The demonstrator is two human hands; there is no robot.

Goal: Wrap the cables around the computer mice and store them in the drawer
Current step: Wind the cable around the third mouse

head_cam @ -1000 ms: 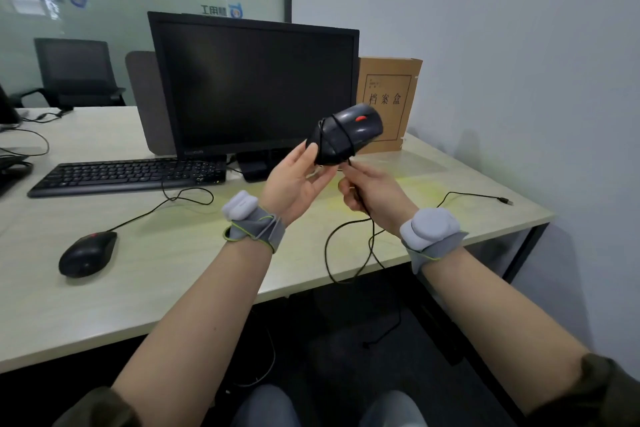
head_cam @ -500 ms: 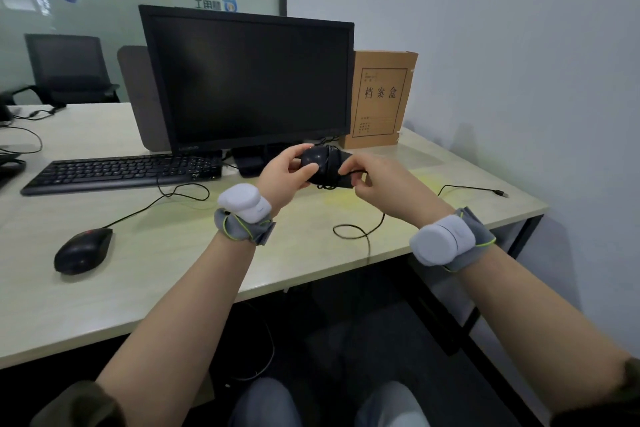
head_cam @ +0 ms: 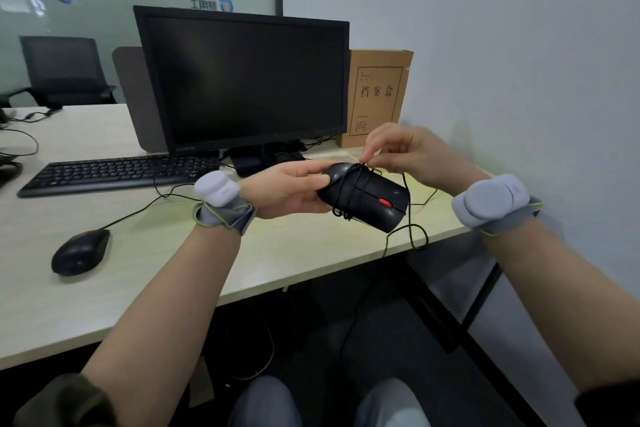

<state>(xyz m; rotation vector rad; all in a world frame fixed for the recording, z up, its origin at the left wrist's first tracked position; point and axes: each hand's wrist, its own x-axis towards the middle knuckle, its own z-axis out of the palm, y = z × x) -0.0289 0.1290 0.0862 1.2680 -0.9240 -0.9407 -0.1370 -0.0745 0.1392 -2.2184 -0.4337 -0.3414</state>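
Black wired mouse [head_cam: 367, 198] with red scroll wheel held above desk [head_cam: 284, 253] edge, centre frame, cable [head_cam: 414, 229] looped several turns around body, slack hanging right of it. Left hand [head_cam: 287, 189] grip clamped on mouse rear. Right hand [head_cam: 405, 152] grip pinching cable just above mouse. Second black mouse [head_cam: 80, 251] on desk, lower left. Keyboard [head_cam: 114, 173] and monitor [head_cam: 246, 80] behind. Brown file box [head_cam: 377, 97] against wall, right of monitor.

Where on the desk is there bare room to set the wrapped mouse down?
Bare desk lies along the near edge, between the second mouse and the left hand, which grips the wrapped mouse. It is crowded further back, by the keyboard and the monitor.
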